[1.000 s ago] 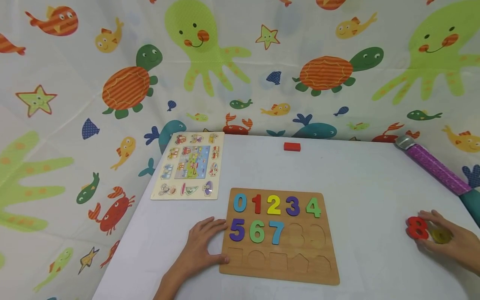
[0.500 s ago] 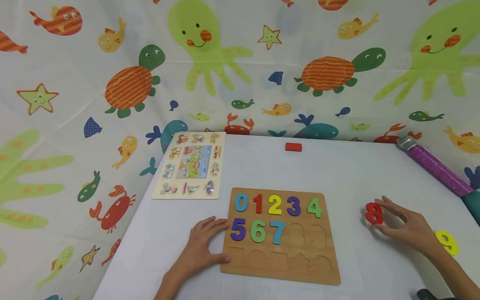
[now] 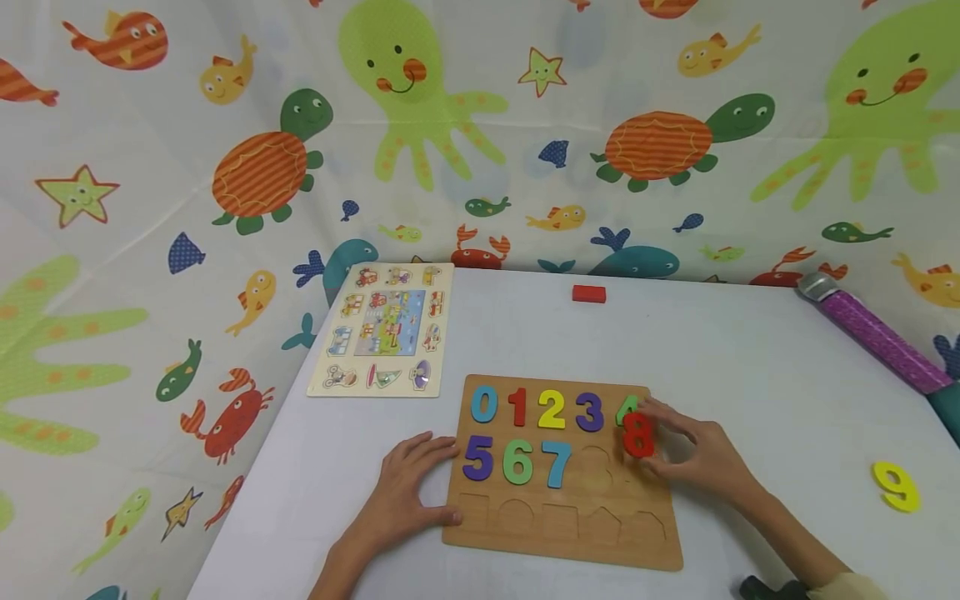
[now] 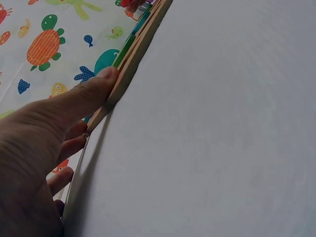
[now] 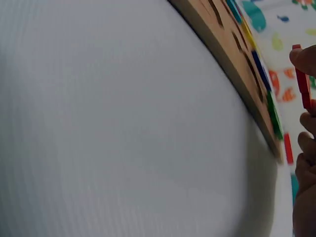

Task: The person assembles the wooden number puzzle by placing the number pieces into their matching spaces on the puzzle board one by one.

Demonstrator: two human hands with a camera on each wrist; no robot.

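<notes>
My right hand [image 3: 701, 454] pinches a red number 8 piece [image 3: 637, 436] above the right side of a wooden number puzzle board [image 3: 510, 529], where it partly hides the green 4 [image 3: 626, 407]. In the right wrist view the 8 [image 5: 302, 79] appears edge-on between thumb and fingers. Pieces 0 to 7 sit in the board; the second row's two right recesses and the bottom row of shape recesses hold no pieces. At the board's left edge rests my left hand [image 3: 405, 487], fingers and thumb spread and touching the rim, as the left wrist view also shows.
A yellow number 9 piece [image 3: 896, 487] lies on the white table at the right. Farther back are a picture puzzle board [image 3: 442, 333], a red block [image 3: 588, 293] and a purple glitter tube [image 3: 877, 337]. A dark object [image 3: 768, 589] shows near the right forearm.
My right hand has left the yellow 9 on the table at the right and carried the red 8 leftward over the board. The left hand has stayed at the board's left edge.
</notes>
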